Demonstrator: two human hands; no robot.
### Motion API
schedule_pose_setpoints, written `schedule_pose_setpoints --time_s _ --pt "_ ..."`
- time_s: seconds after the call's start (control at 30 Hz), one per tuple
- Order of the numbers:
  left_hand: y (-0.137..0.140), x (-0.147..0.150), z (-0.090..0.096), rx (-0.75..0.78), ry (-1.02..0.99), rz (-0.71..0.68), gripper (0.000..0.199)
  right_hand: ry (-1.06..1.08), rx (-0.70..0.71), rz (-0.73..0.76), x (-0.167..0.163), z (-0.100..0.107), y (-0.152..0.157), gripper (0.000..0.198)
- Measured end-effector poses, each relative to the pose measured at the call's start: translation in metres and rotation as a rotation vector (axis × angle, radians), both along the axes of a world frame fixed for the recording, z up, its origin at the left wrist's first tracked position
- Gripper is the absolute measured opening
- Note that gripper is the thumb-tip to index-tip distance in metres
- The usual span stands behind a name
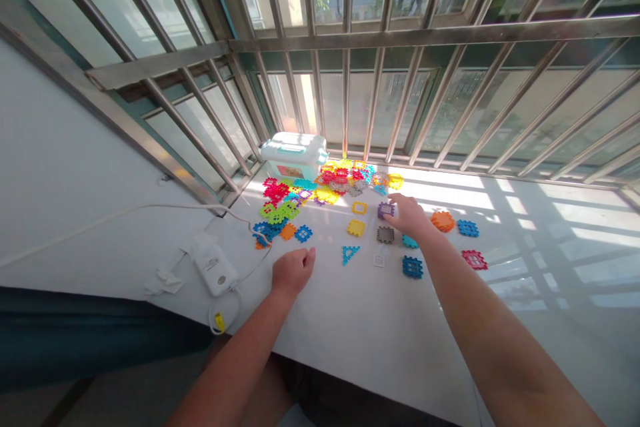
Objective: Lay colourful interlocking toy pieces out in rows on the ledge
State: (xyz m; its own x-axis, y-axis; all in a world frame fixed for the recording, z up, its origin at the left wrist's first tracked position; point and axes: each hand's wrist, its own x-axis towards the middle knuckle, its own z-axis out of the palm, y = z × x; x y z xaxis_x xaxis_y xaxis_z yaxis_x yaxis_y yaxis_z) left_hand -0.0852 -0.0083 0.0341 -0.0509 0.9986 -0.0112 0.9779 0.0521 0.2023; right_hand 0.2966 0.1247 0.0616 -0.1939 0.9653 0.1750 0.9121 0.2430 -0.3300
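Observation:
My right hand (pixel 407 215) reaches over the white surface, its fingers closed at the edge of a purple square interlocking tile (pixel 385 210). Just below that lies a grey tile (pixel 385 235), and a teal tile (pixel 409 241) is partly hidden by my wrist. To the left of the purple tile are two yellow tiles, one a frame (pixel 359 207) and one fuller (pixel 356 227). A blue triangle (pixel 350 254) lies nearer to me. My left hand (pixel 293 271) rests as a fist on the surface, with nothing visible in it, close to a blue square tile (pixel 303 233).
A mixed heap of coloured tiles (pixel 327 195) spreads before a lidded pale box (pixel 295 155). Blue (pixel 413 267), orange (pixel 443 221) and red (pixel 475 259) tiles lie around my right forearm. At left is a white adapter (pixel 215 270) with a cable. Metal bars (pixel 346 100) border the back.

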Motion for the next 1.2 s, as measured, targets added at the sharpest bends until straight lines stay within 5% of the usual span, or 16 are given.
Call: schedule_pose_setpoints --time_s 0.63,0.8,1.03,1.2 --pt "0.0 -0.001 -0.001 0.0 -0.004 -0.004 0.057 -0.051 -0.05 0.007 0.0 0.002 -0.003 0.061" --pt "0.0 -0.001 -0.001 0.021 0.004 -0.011 0.056 0.004 0.05 0.018 0.004 0.006 -0.017 0.057" --pt "0.0 0.0 0.0 -0.007 0.003 0.003 0.056 0.146 0.212 -0.017 0.001 0.008 -0.135 0.025" --pt "0.001 0.0 -0.001 -0.003 0.003 0.003 0.052 -0.037 0.171 -0.022 0.037 -0.016 -0.25 0.036"
